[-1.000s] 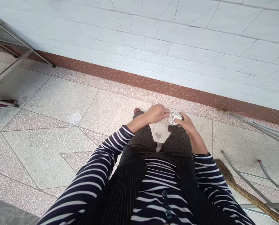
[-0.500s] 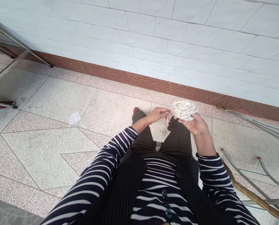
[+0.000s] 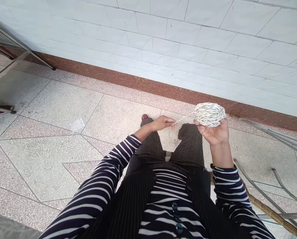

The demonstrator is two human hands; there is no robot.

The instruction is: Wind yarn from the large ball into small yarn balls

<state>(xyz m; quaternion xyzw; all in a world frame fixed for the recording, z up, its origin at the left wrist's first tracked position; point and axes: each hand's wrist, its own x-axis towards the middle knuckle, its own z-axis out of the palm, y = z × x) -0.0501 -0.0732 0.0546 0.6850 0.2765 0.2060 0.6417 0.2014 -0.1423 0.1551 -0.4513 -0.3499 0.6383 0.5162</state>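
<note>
A wound bundle of white rope with dark flecks (image 3: 209,114) sits in my right hand (image 3: 215,132), whose fingers and thumb grip it from below. From the bundle's left side a single strand (image 3: 184,117) runs straight across to my left hand (image 3: 164,123). There the thumb and fingers are pinched together on the strand. Both hands are held out in front of my knees, with a gap between them that the strand spans. A thin, pale loose piece (image 3: 173,141) shows below the left hand, too faint to make out well.
A white tiled wall (image 3: 148,43) with a reddish-brown base strip (image 3: 128,78) stands ahead. At the left is a metal-legged table (image 3: 21,43). A paper scrap (image 3: 77,125) lies on the floor. Metal legs (image 3: 258,189) and a woven edge (image 3: 268,210) are at the right.
My right hand has moved right and slightly up with the rope bundle. My left hand has shifted a little left, and a length of strand now stretches between them.
</note>
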